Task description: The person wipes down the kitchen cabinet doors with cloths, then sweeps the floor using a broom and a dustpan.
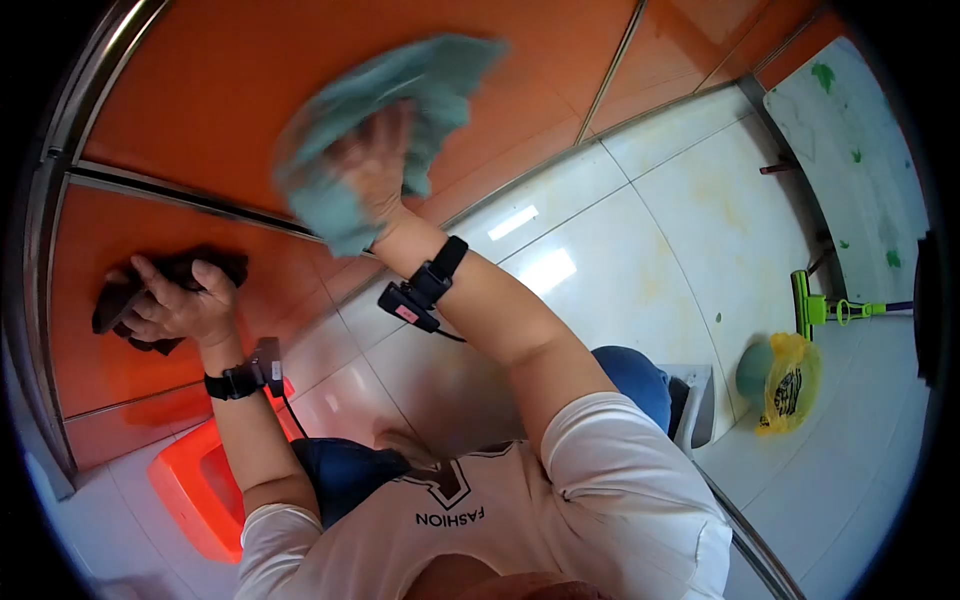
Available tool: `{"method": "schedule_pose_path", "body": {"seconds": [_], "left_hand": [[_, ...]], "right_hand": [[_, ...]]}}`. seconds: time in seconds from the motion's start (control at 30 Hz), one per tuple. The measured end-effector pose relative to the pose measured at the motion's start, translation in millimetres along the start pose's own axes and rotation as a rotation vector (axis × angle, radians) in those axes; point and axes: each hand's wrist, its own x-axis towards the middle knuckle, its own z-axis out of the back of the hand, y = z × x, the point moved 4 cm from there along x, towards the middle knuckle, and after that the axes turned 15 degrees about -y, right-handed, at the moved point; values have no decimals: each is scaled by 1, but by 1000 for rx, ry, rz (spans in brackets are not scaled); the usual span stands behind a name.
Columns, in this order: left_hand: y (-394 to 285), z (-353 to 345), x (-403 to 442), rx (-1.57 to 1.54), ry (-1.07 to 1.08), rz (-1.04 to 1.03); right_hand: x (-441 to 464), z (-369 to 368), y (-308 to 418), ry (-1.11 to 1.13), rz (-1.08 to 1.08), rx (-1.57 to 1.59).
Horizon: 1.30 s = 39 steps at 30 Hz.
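Note:
My right hand (378,160), smeared by motion, presses a teal cloth (440,90) against a glossy orange panel (200,110). The cloth spreads out beyond the fingers on all sides and its edges are blurred. Lower on the left, my left hand (190,305) has its fingers bent over a bunched dark brown cloth (205,268), which lies against another orange panel (90,240). Part of the dark cloth is hidden under the palm. Each wrist wears a black strap with a small device.
Metal strips (190,195) divide the orange panels. An orange plastic stool (185,480) stands at lower left. Across the white tiled floor (660,230) are a bin with a yellow bag (790,385), a green mop head (808,305) and a leaf-patterned table (850,130).

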Motion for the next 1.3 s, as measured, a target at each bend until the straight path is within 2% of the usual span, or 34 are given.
{"method": "schedule_pose_path", "body": {"seconds": [0.03,0.1,0.17,0.2,0.23,0.3,0.33,0.4,0.43,0.47,0.5,0.53,0.6,0.7,0.8,0.87,0.9,0.97,1.03,1.07,1.2,1.27,1.3], "left_hand": [[0,-1,0,7,-8,-3],[-2,1,0,8,0,26],[1,3,-5,47,27,32],[2,2,-8,28,38,57],[3,2,-10,6,47,82],[2,3,-5,36,24,53],[0,3,-3,31,12,44],[1,3,-2,32,-11,33],[2,4,-5,56,19,43],[1,5,-8,77,53,52],[1,5,-8,76,52,49],[2,5,-8,64,46,50],[2,5,-6,46,31,47],[1,5,-5,58,39,46],[0,5,-3,68,42,59],[2,6,-4,76,45,46],[2,6,-5,75,50,38],[3,6,-8,81,58,60],[2,5,-9,76,53,88],[3,6,-9,75,59,98],[4,6,-12,93,85,69],[3,8,-13,107,81,70],[3,6,-15,98,67,69]], "right_hand": [[-6,-1,-3,-12,13,29],[-8,2,-41,-88,-120,-69],[-4,16,-105,-264,-352,-266],[4,36,-132,-345,-499,-306],[-7,48,-165,-456,-745,-352],[-51,69,-232,-621,-1241,-199],[-53,57,-240,-625,-1232,-185],[-49,43,-247,-137,-1009,-1357],[-46,32,-250,161,-781,-1901],[-25,34,-234,-26,-737,-1613],[2,30,-210,-249,-699,-1130],[25,29,-181,-334,-606,-812],[63,26,-112,-236,-349,-487],[78,16,-36,54,-44,-157],[80,12,-29,-125,84,126],[85,24,-72,-57,-99,-170],[82,32,-105,-196,-183,-199],[79,56,-170,-424,-480,-190],[64,78,-228,-553,-702,-164],[47,81,-249,-592,-713,-179],[72,74,-238,-620,-746,-61],[82,49,-212,-606,-803,67],[95,36,-186,-542,-737,101]]}}
